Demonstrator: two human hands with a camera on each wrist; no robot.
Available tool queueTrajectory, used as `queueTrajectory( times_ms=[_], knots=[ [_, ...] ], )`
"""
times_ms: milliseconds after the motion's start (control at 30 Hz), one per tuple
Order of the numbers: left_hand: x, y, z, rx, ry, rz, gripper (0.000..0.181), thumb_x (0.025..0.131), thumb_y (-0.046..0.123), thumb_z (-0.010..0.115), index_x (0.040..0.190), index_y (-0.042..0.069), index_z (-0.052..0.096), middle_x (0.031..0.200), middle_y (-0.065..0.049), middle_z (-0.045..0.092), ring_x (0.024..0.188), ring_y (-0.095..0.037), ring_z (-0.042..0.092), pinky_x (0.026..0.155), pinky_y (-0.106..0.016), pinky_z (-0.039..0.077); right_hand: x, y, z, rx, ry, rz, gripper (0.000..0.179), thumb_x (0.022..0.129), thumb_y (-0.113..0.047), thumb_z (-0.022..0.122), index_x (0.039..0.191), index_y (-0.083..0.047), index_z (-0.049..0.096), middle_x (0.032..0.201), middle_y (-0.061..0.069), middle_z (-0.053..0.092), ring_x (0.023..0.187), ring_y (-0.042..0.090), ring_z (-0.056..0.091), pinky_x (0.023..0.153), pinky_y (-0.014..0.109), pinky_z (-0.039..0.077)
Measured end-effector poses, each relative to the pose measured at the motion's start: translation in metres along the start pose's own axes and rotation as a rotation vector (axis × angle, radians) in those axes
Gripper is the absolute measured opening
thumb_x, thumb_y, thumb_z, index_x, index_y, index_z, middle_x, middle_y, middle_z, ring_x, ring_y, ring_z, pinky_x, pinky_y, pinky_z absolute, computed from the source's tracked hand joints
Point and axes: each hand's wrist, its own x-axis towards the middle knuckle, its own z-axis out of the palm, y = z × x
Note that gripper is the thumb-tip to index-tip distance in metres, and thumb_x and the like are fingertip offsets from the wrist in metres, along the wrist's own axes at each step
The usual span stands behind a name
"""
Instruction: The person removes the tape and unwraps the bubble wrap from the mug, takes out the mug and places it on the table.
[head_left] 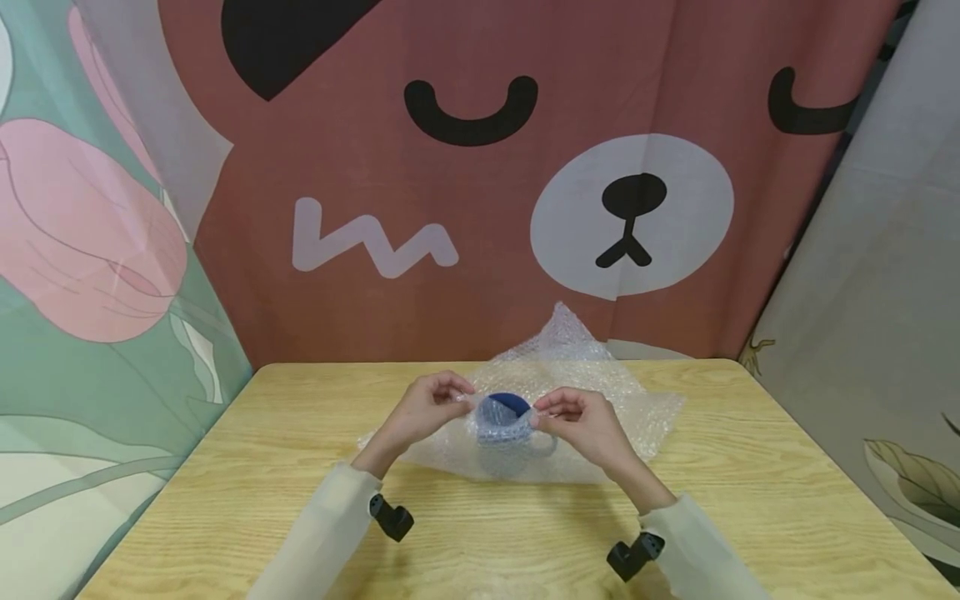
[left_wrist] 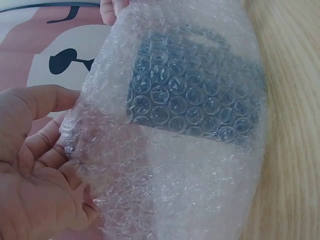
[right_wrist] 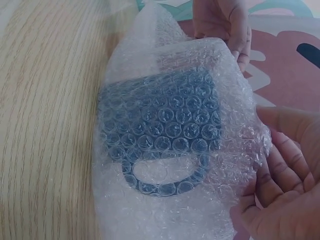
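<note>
A blue mug (head_left: pixel 512 403) stands upright on a sheet of bubble wrap (head_left: pixel 600 417), whose near part is raised over the mug's front. Its dark inside shows above the wrap's edge in the head view. Through the bubbles, the right wrist view shows the mug's handle (right_wrist: pixel 165 189) on the right-hand side. My left hand (head_left: pixel 427 410) pinches the wrap's upper edge left of the mug, thumb and fingers on it. On the other side, my right hand (head_left: pixel 588 423) pinches the same edge close to the mug's rim.
The wrap lies on a light wood-grain table (head_left: pixel 315 417), its far corner peaking up toward the back. Behind the table hangs a curtain (head_left: pixel 465 317) with a bear's face. Patterned cloths hang at the left and right. A small black camera sits on each wrist.
</note>
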Motion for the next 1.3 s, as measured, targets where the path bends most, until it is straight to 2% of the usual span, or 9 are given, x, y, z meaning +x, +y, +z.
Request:
queueTrajectory(
  times_ms=[133,233,400,600,800,933,1033,1100,1300],
  knots=[
    [-0.002,0.002,-0.002,-0.001,0.01,0.034,0.018,0.089,0.004,0.068,0.106,-0.003,0.064,0.088,-0.007,0.063,0.078,-0.022,0.059,0.07,-0.037,0.053,-0.002,-0.003,-0.002,0.0,0.005,-0.029,0.022,0.083,-0.014,0.079,0.1,-0.002,0.071,0.091,0.008,0.071,0.078,0.021,0.066,0.066,0.031,0.055],
    [-0.003,0.002,-0.004,-0.019,0.015,0.056,0.018,0.09,0.003,0.067,0.107,-0.003,0.064,0.09,-0.008,0.063,0.078,-0.019,0.059,0.069,-0.029,0.052,-0.003,-0.005,-0.003,0.018,0.008,-0.03,0.024,0.082,-0.013,0.079,0.101,0.0,0.07,0.091,0.009,0.07,0.078,0.021,0.066,0.066,0.03,0.054],
    [-0.005,0.002,-0.006,-0.061,0.009,0.064,0.018,0.09,0.004,0.068,0.106,-0.003,0.063,0.088,-0.007,0.063,0.078,-0.019,0.06,0.073,-0.031,0.054,-0.003,-0.005,-0.004,0.001,0.019,0.014,0.029,0.083,-0.02,0.079,0.103,-0.001,0.068,0.089,0.007,0.071,0.081,0.022,0.066,0.07,0.031,0.052],
    [-0.008,0.002,-0.006,-0.085,-0.001,0.073,0.024,0.089,0.005,0.07,0.109,-0.005,0.061,0.09,-0.01,0.067,0.082,-0.019,0.063,0.076,-0.031,0.054,-0.002,-0.003,-0.003,-0.06,-0.013,0.081,0.027,0.087,-0.034,0.074,0.092,-0.008,0.073,0.089,0.007,0.071,0.087,0.034,0.063,0.071,0.035,0.046],
    [-0.01,-0.003,-0.005,-0.002,0.014,0.073,0.022,0.09,0.012,0.07,0.106,-0.003,0.065,0.088,-0.006,0.068,0.081,-0.02,0.061,0.073,-0.03,0.05,-0.003,-0.002,0.0,-0.06,-0.053,0.095,0.031,0.085,-0.038,0.074,0.091,-0.008,0.075,0.088,0.009,0.071,0.083,0.035,0.062,0.068,0.036,0.046],
    [-0.011,-0.005,-0.004,0.046,0.021,0.06,0.019,0.091,0.016,0.07,0.102,0.001,0.069,0.088,-0.002,0.067,0.083,-0.019,0.06,0.074,-0.032,0.049,-0.004,-0.003,0.002,-0.064,-0.063,0.097,0.03,0.085,-0.039,0.074,0.091,-0.009,0.076,0.086,0.007,0.071,0.077,0.031,0.06,0.063,0.035,0.045],
    [-0.013,-0.002,-0.003,0.072,0.026,0.055,0.016,0.091,0.015,0.069,0.101,0.002,0.07,0.086,-0.003,0.067,0.082,-0.018,0.06,0.072,-0.032,0.049,-0.004,-0.004,0.002,-0.076,-0.075,0.089,0.03,0.085,-0.039,0.074,0.09,-0.009,0.076,0.082,0.006,0.07,0.069,0.024,0.055,0.059,0.032,0.042],
    [-0.015,0.003,-0.002,0.091,0.019,0.056,0.016,0.092,0.013,0.068,0.102,0.0,0.07,0.087,-0.008,0.069,0.082,-0.019,0.06,0.07,-0.033,0.049,-0.004,-0.005,0.003,-0.076,-0.086,0.084,0.03,0.085,-0.039,0.074,0.089,-0.009,0.076,0.08,0.005,0.069,0.068,0.024,0.053,0.058,0.031,0.042],
    [-0.022,0.019,-0.001,0.103,-0.011,0.046,0.019,0.094,0.009,0.064,0.102,-0.008,0.069,0.092,-0.019,0.069,0.084,-0.027,0.061,0.07,-0.034,0.049,-0.004,-0.004,0.005,-0.038,-0.124,0.068,0.029,0.084,-0.034,0.077,0.093,-0.007,0.075,0.082,0.009,0.07,0.08,0.035,0.062,0.071,0.042,0.051]
  ],
)
